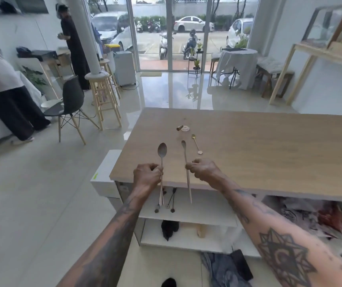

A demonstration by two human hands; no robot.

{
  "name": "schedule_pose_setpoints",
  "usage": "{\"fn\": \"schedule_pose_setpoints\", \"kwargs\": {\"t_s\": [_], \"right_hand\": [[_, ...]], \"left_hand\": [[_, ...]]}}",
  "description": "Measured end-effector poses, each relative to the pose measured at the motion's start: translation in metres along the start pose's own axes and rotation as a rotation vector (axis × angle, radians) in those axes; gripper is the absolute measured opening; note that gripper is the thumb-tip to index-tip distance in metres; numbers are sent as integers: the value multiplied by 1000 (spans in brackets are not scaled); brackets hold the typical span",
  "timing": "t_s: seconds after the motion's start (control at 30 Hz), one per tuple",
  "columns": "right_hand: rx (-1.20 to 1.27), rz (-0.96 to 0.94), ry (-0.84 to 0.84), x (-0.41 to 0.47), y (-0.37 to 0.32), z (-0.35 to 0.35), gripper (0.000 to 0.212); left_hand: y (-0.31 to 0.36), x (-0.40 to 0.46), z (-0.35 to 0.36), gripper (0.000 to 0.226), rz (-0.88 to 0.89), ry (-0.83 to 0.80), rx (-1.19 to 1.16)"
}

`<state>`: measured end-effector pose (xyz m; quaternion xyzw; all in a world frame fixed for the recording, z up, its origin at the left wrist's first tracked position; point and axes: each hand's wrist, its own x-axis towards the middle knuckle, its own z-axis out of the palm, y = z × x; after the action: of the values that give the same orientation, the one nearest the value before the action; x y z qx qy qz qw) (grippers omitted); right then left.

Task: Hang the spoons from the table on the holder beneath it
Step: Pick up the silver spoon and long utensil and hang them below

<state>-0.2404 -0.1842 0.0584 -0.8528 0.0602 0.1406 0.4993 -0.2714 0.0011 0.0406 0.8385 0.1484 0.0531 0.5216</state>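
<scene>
Left hand gripping grey spoon, right hand gripping wood spoon. Lower both under table edge, hook beside hung spoons; one at a time likely steadier.

Wooden table carries a gold spoon and cork.

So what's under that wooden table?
Beneath the table edge, a few spoons hang already, above white shelves with dark items. The holder itself is hidden by the tabletop and the left hand.
</scene>
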Motion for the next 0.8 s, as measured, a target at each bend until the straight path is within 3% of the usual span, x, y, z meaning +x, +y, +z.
{"fn": "schedule_pose_setpoints", "kwargs": {"t_s": [0.1, 0.2, 0.37, 0.6, 0.8], "right_hand": [[-52, 24, -67, -8, 18, 34, 22], [-55, 55, -148, -13, 41, 69, 21], [-84, 149, -207, -3, 92, 122, 39], [-107, 246, -290, 44, 172, 175, 21], [-33, 325, -219, 130, 230, 205, 21]], "left_hand": [[-38, -17, -4, 18, -66, -2, 2], [-79, -31, -5, 30, -141, 13, 34], [-146, -42, 7, 27, -272, -9, 79], [-229, -19, 52, 18, -397, -79, 136], [-291, 58, 106, 21, -378, -147, 172]]}}
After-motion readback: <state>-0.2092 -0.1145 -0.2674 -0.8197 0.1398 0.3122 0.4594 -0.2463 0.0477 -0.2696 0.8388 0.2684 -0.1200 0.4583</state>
